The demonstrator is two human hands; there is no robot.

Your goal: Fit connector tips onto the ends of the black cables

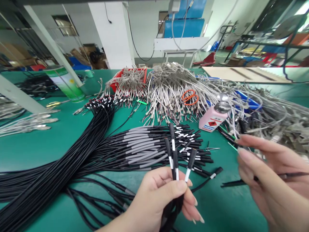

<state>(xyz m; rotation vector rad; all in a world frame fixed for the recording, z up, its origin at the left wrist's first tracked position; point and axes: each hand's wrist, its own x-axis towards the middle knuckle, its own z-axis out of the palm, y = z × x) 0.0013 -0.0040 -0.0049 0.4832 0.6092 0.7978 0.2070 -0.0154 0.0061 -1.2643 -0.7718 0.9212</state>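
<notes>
Several black cables with white label sleeves stand upright in my left hand [166, 193], their plug ends [172, 132] fanned out above the thumb. On the right, my right hand [272, 180] is closed, thumb against forefinger, on a thin black cable [293, 175] that runs through the palm. A dark end [241, 126] rises past these fingertips, somewhat blurred. Behind my left hand lies a row of black cables with grey ribbed sleeves [142, 146] and white labels. One labelled cable end [217, 173] lies between the hands.
A thick black cable bundle [79, 154] crosses the green table [65, 117] at left. Farther back are heaped grey-white cables [169, 87], a red bin [114, 85], orange-handled scissors [190, 97] and a pink pump bottle [212, 119]. A green-white can [65, 83] stands back left.
</notes>
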